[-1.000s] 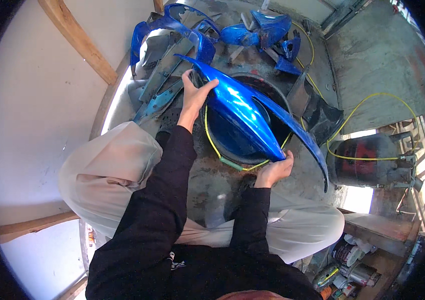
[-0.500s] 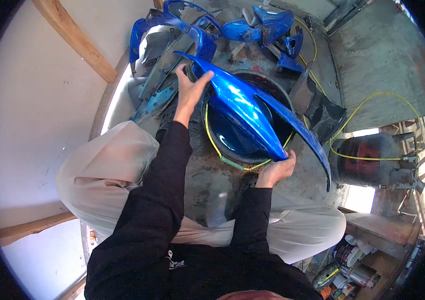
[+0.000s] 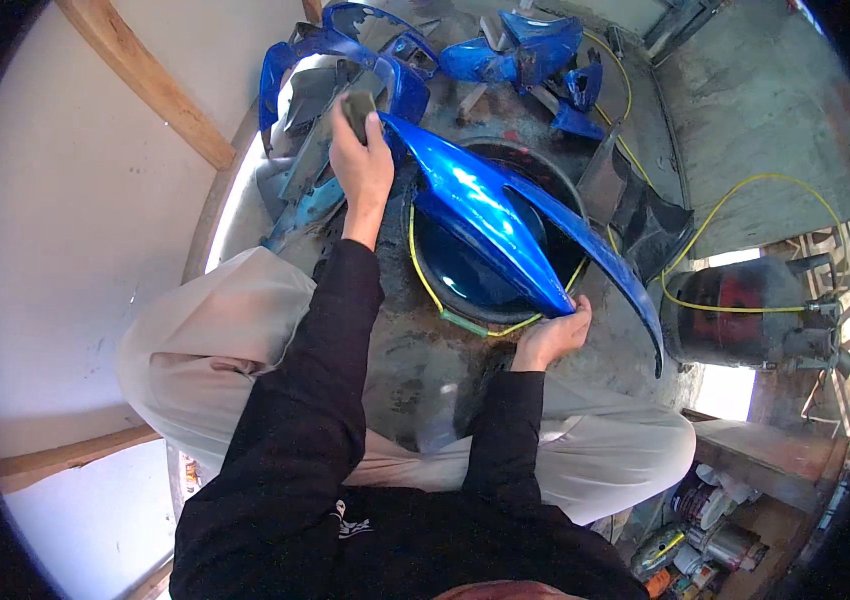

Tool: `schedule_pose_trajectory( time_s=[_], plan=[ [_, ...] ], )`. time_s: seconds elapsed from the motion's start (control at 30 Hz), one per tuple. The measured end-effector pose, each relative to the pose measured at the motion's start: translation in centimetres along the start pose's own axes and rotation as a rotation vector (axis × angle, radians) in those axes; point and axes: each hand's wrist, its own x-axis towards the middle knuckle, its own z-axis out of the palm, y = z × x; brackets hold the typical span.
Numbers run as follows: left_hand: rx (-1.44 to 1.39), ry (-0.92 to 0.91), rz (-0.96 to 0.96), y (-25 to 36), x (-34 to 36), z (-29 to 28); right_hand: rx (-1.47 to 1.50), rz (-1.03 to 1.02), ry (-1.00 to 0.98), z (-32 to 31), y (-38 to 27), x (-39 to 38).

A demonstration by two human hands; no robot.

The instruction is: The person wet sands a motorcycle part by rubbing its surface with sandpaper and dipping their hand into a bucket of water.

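Note:
A glossy blue motorcycle fairing panel (image 3: 480,200) lies slantwise above a dark round basin (image 3: 567,180), its long prong curving down to the right. My right hand (image 3: 552,337) is closed round the panel's near tip. At the panel's far left end, my left hand (image 3: 365,170) pinches a dark grey-green pad (image 3: 358,112), held up just off the blue surface. Whether the pad is a sponge or an abrasive block I cannot make out. Dark liquid (image 3: 465,275) shows in the basin under the panel, and a yellow cord (image 3: 425,280) loops along its near rim.
Blue body parts (image 3: 405,92) lie at the back left, with more blue pieces (image 3: 545,55) behind the basin. Right of it rests a black panel (image 3: 650,235). A dark tank (image 3: 735,312) with a yellow hose (image 3: 767,178) stands farther right, above a shelf of cans (image 3: 735,545).
My left hand has moved up and left off the panel's far end, and the pad in it now shows plainly. My right hand and the panel have stayed nearly still.

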Motion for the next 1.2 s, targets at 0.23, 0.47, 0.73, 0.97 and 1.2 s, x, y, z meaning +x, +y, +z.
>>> schedule_pose_trajectory(
  time_s=[0.23, 0.47, 0.73, 0.97, 1.2],
  plan=[
    [0.417, -0.370, 0.625, 3.4, -5.2, 1.0, 0.001, -0.027, 0.004, -0.1, 0.6, 0.4],
    [0.494, -0.354, 0.718, 1.9, -6.5, 0.2, -0.040, -0.037, 0.004, -0.6, 0.3, 0.3],
    [0.379, -0.541, 0.839, -0.1, -3.9, -0.5, -0.024, -0.056, 0.006, 0.5, -0.4, 0.1],
    [0.402, -0.957, 1.019, 2.3, 0.6, -3.7, -0.030, -0.038, -0.008, 0.0, 0.1, 0.2],
    [0.802, -1.143, 0.813, 9.4, 12.4, -8.2, 0.011, -0.021, -0.043, 0.0, -0.3, 0.0]
  ],
)
